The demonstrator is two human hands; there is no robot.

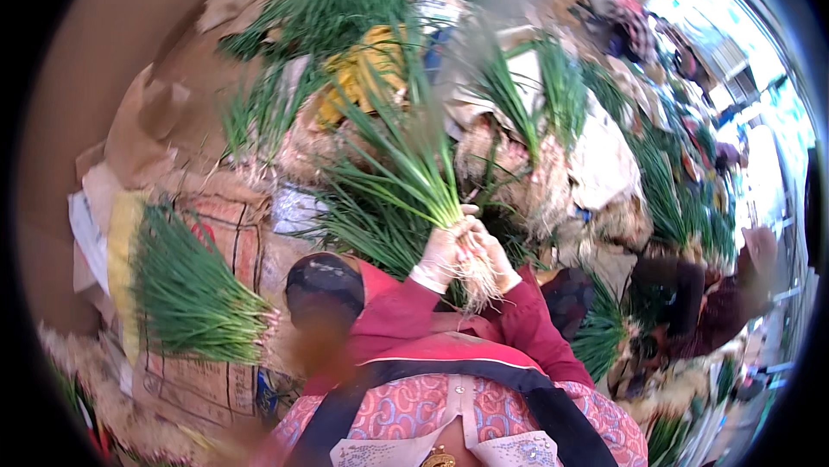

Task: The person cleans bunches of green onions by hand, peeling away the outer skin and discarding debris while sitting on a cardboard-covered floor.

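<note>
In front of my chest I hold a bunch of green onions (424, 172) with both hands, its leaves pointing away from me and its pale roots (480, 279) hanging towards my lap. My left hand (439, 252), in a whitish glove, closes around the lower stems from the left. From the other side my right hand (495, 252), also gloved, grips the same stems just above the roots. Loose green onion leaves (382, 230) lie beneath the held bunch, between my knees. Some fingers are hidden behind the stems.
A fanned pile of green onions (201, 295) lies on a printed woven sack (201, 386) to my left. Ahead are rooted bunches (547, 182), a yellow cloth (363, 72) and a large leafy heap (343, 10). A person (703, 305) sits close on my right, beside more onions (599, 331).
</note>
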